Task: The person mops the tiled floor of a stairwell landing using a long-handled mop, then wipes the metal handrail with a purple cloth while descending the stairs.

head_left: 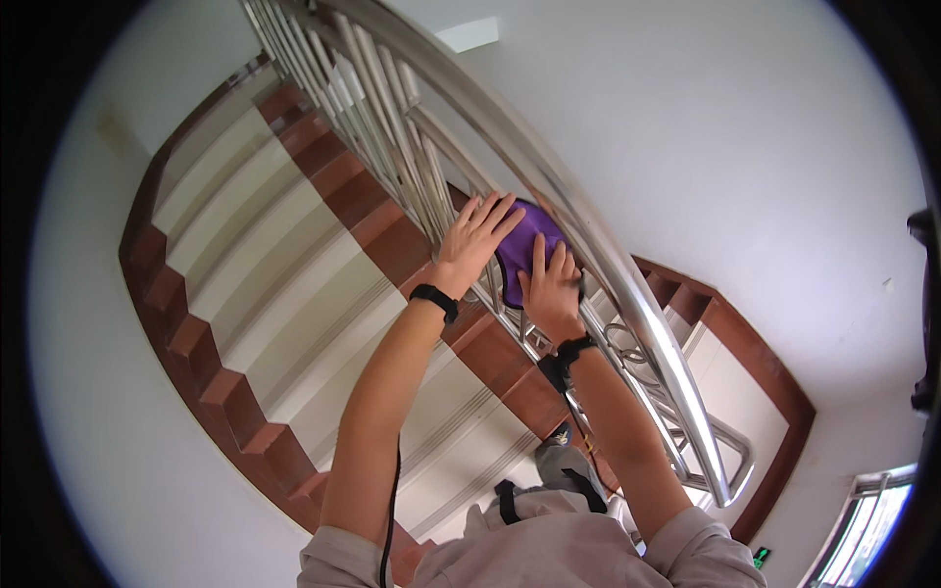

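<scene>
A purple cloth with a dark edge [523, 228] lies against the metal bars of a stair railing, just under the thick polished handrail [581, 213]. My left hand [476, 239] rests on the cloth's left side with its fingers spread and touches the bars beside it. Lower down, my right hand [551, 289] presses on the cloth's lower right part, its fingers a little bent and apart. Each wrist wears a black band. What lies behind the cloth is hidden.
Light stair treads with red-brown borders [294, 272] run along the railing's left side. Beyond the handrail are another flight [680, 298] and a white wall [735, 147]. A barred window [864, 533] shows at the lower right. My shoe [560, 435] is on the stairs near the railing.
</scene>
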`<state>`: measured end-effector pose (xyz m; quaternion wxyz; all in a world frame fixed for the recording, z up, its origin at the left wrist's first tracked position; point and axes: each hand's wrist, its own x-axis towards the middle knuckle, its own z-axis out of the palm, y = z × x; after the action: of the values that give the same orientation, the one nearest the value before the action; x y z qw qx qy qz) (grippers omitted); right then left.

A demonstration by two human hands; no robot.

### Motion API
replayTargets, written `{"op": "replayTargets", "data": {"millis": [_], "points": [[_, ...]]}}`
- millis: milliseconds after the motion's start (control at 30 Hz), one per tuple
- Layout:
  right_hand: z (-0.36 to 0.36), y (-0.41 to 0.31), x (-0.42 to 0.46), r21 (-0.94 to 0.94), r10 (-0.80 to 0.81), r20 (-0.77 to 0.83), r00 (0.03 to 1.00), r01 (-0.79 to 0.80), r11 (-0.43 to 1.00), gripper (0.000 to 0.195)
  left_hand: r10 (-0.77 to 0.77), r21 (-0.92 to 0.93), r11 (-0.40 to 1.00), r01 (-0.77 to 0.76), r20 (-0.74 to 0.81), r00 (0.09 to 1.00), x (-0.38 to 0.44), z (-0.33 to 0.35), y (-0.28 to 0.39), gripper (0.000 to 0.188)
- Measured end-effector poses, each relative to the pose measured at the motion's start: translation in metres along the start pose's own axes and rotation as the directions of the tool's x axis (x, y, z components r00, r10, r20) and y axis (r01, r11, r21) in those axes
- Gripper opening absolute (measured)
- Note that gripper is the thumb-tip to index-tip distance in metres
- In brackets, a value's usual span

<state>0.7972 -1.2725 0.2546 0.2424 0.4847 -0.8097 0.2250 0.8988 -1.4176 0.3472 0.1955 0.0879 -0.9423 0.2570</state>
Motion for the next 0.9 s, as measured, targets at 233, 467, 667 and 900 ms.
{"op": "replayTargets", "data": {"millis": [233,467,667,900], "points": [[0.002,0.003,0.028,0.189,0.072,0.079,0.994,-0.086,0.978,0.073,0.051,-0.177,0.984,-0.015,0.200,0.978,0.038,-0.001,-0.022,0.085],[0.027,-0.044,0.099,-0.134,-0.035,-0.164,0.986,0.013,0.991,0.057,0.059,-0.025,0.998,-0.054,0.220,0.974,0.058,-0.001,-0.125,0.075],[0.041,-0.086,0.182,-0.260,-0.024,-0.397,0.917,-0.087,0.962,0.042,-0.015,0.144,0.989,-0.024,0.268,0.963,0.088,-0.012,-0.180,0.044],[0.055,-0.135,0.257,-0.095,-0.013,-0.297,0.955,-0.016,0.995,0.038,-0.062,0.383,0.922,-0.058,0.293,0.954,0.093,-0.005,-0.210,0.023]]}}
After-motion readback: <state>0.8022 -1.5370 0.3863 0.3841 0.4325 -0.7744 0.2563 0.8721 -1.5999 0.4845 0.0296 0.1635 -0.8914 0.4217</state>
